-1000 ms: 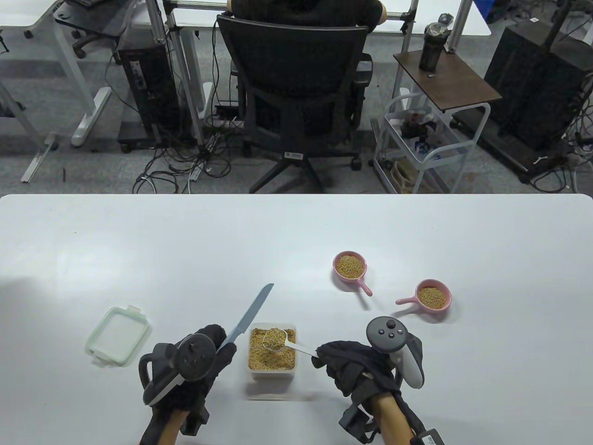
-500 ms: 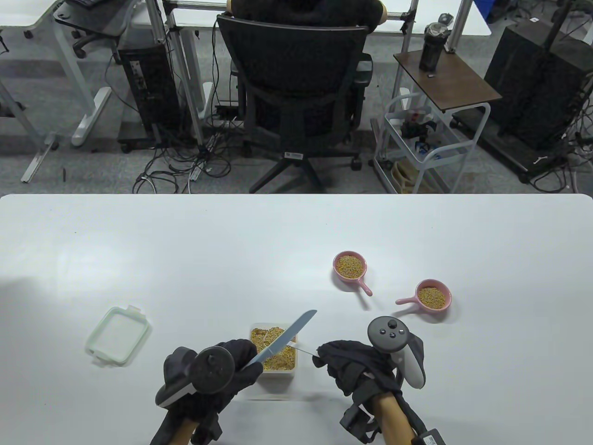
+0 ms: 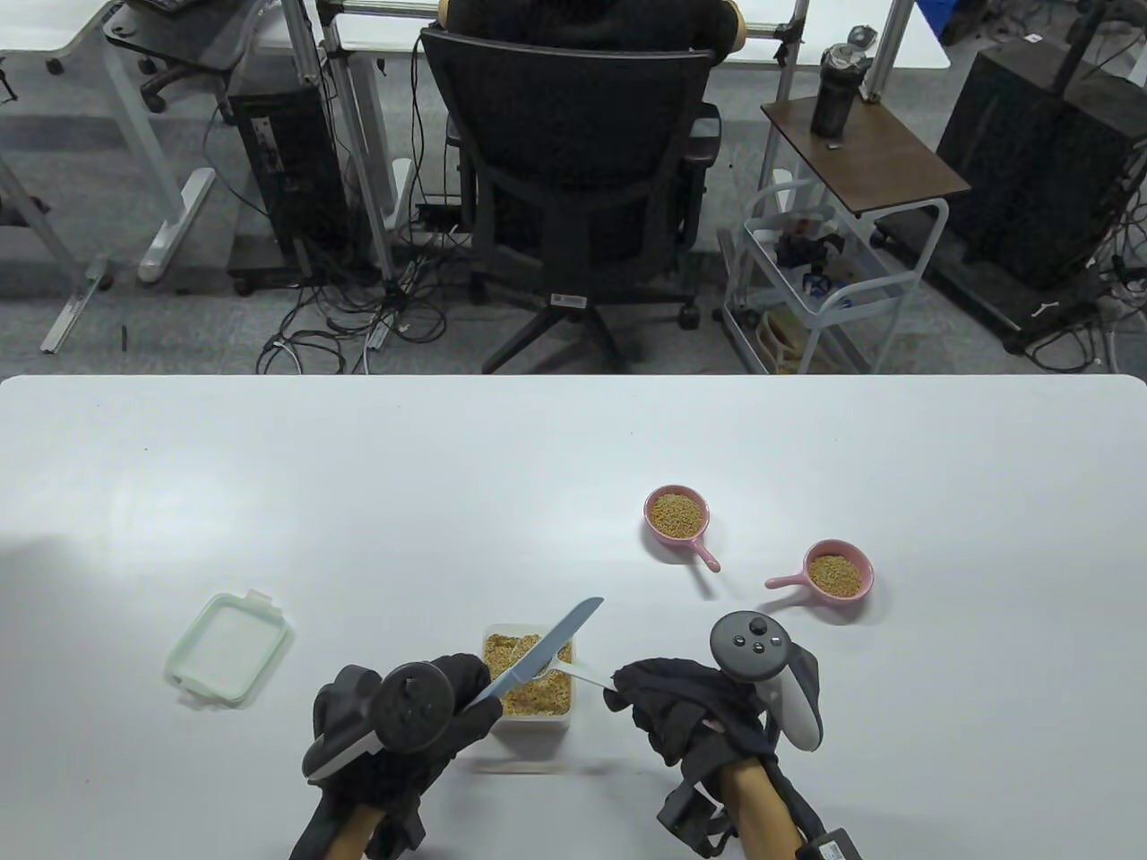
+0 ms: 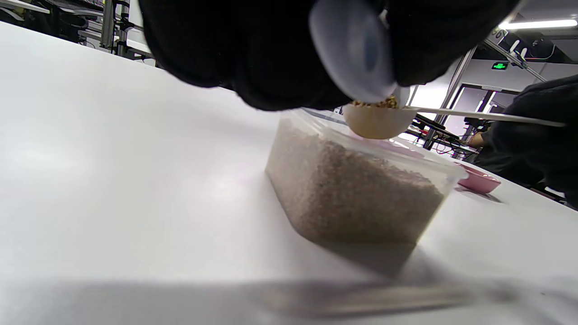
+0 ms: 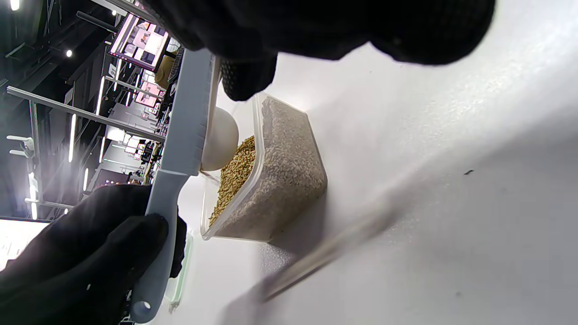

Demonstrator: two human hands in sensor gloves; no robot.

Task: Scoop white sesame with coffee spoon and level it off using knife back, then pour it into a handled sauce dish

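Note:
A clear plastic tub (image 3: 529, 718) (image 4: 356, 189) (image 5: 275, 176) full of sesame stands near the table's front edge. My right hand (image 3: 668, 703) holds a white coffee spoon (image 3: 582, 674) by its handle, its heaped bowl (image 4: 377, 119) (image 5: 221, 139) hovering just above the tub. My left hand (image 3: 430, 712) (image 5: 86, 257) grips the handle of a grey-blue knife (image 3: 547, 649) (image 5: 180, 144), whose blade lies across the top of the spoon bowl. Two pink handled sauce dishes (image 3: 678, 515) (image 3: 837, 575) with sesame in them sit to the right behind the tub.
The tub's pale green lid (image 3: 228, 648) lies to the left on the white table (image 3: 358, 502). Beyond the far table edge stand an office chair (image 3: 573, 179) with a person in it, a side cart (image 3: 833, 260) and desks.
My left hand swung the knife rightward from beside the tub to over the spoon bowl, then drew it slightly back towards me. The right hand and spoon stayed still.

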